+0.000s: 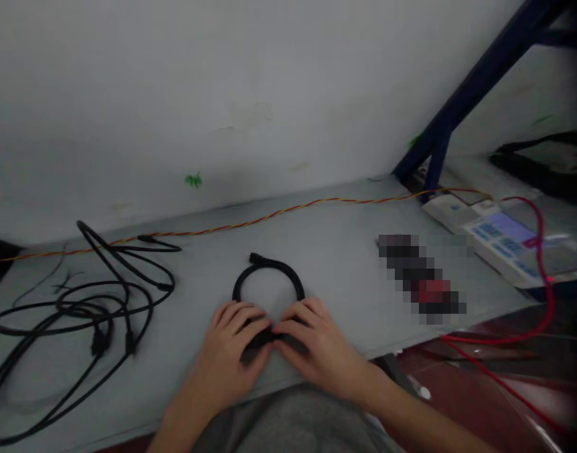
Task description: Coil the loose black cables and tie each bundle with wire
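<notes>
A black cable (pixel 269 263) lies coiled in a ring on the grey tabletop (pixel 349 264), right in front of me. One connector end of it sticks out at the top of the ring. My left hand (pixel 236 340) is closed round the left side of the coil, fingers bent over it. On the other side my right hand (pixel 311 333) grips the coil, its thumb and fingertips meeting the left hand's at the near edge. The lower part of the ring is partly hidden under both hands.
Tangled black cables (pixel 104 308) with plugs lie at the left. A twisted red-yellow wire (pixel 269 216) runs along the wall. At the right are a pixelated dark object (pixel 413 270), a white-and-blue package (pixel 500 239), a red cable (pixel 545 270) and a blue metal frame (pixel 477 82).
</notes>
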{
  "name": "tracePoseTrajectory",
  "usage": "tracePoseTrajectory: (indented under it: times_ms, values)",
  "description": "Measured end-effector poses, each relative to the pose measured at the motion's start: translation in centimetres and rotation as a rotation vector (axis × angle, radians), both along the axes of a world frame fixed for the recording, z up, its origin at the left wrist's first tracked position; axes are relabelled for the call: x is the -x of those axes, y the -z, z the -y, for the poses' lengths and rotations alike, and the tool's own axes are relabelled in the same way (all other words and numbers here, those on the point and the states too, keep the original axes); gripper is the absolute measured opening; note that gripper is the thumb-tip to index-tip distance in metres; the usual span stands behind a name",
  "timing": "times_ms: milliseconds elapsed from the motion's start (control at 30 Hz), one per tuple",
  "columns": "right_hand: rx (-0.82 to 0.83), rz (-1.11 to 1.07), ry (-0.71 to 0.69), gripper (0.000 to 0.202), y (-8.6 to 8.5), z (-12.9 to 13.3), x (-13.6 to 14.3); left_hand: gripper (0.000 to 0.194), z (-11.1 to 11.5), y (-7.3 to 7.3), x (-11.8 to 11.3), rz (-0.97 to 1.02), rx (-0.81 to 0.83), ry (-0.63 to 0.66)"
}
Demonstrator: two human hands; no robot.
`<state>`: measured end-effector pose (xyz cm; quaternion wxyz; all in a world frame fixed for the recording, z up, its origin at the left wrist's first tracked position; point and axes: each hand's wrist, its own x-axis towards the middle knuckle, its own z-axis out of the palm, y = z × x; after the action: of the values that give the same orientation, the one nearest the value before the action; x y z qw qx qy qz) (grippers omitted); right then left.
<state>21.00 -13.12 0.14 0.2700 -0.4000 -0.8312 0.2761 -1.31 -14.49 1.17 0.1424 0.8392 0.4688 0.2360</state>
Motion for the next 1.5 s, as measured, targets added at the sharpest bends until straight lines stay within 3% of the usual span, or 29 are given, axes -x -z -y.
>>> tracePoseTrajectory:
  times_ms: [700,1167,1367,1500]
  values:
    - [0.15,-0.043,0.105,0.012,-0.2,-0.6,1.6,0.022,-0.2,1.3,-0.5,0.07,-0.149,-0.002]
    - [0.215,-0.124,0.272,0.014,0.5,0.4,2.8,0.026,1.0,2.3,0.1,0.083,-0.252,0.098]
    - [0.144,-0.321,0.206,0.029,1.4,1.0,0.5,0.025,1.0,2.4,-0.2,0.075,-0.265,0.078]
    - [-0.159,-0.141,0.037,0.033,2.3,1.7,-0.5,0.024,1.0,2.4,-0.2,0.092,-0.266,0.068]
